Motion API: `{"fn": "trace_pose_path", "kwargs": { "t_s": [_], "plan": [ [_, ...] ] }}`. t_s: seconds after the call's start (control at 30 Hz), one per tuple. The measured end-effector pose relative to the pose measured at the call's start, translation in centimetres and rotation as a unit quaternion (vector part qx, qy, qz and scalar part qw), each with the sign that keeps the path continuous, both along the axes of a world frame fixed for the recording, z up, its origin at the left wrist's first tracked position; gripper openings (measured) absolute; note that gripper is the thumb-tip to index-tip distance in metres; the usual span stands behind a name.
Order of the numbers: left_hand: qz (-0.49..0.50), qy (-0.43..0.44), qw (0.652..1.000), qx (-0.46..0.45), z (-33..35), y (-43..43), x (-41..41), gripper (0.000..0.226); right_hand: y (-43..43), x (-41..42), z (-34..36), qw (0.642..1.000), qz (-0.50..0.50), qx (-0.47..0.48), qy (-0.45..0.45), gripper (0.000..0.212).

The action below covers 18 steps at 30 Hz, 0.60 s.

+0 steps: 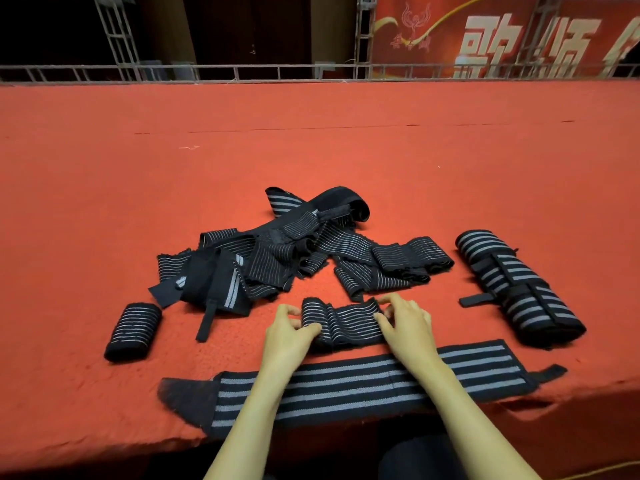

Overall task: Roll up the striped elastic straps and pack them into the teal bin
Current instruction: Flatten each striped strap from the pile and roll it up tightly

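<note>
On the red carpet (311, 150), a bunched striped strap (343, 323) is gripped at either end by the curled fingers of the left hand (289, 332) and right hand (407, 327). A pile of loose straps (277, 251) is heaped just behind it.

Matt ribbed elastic cloth straps (341, 323) — on rough, fuzzy red felt surface (311, 150)
</note>
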<state>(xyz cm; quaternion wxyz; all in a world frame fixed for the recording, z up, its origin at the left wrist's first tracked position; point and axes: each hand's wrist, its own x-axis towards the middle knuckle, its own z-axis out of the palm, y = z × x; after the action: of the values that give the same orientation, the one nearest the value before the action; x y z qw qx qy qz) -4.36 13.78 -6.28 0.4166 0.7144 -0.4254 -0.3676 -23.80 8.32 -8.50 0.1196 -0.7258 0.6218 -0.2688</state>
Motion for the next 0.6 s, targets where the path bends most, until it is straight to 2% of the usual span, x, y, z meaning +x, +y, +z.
{"fn": "trace_pose_path", "kwargs": {
  "t_s": [0.2, 0.33, 0.43, 0.6],
  "plan": [
    [0.056, -0.007, 0.998, -0.002, -0.2, 2.6, 4.5, 0.033, 1.3, 5.1, 0.9, 0.997, 0.053, -0.008, 0.050, 0.019],
    [0.068, -0.038, 0.997, -0.013, -0.6, 2.9, 5.1, 0.032, 1.6, 5.9, 0.3, 0.998, 0.053, -0.009, 0.027, 0.015],
    [0.066, -0.105, 0.992, -0.032, -0.3, 2.7, 4.5, 0.030, 1.4, 4.7, -0.2, 0.999, 0.033, 0.001, -0.015, 0.011],
    [0.035, -0.242, 0.964, -0.105, -0.1, 2.2, 2.2, 0.028, 1.2, 4.2, -0.8, 0.998, 0.035, -0.002, -0.054, 0.009]
  ]
}}
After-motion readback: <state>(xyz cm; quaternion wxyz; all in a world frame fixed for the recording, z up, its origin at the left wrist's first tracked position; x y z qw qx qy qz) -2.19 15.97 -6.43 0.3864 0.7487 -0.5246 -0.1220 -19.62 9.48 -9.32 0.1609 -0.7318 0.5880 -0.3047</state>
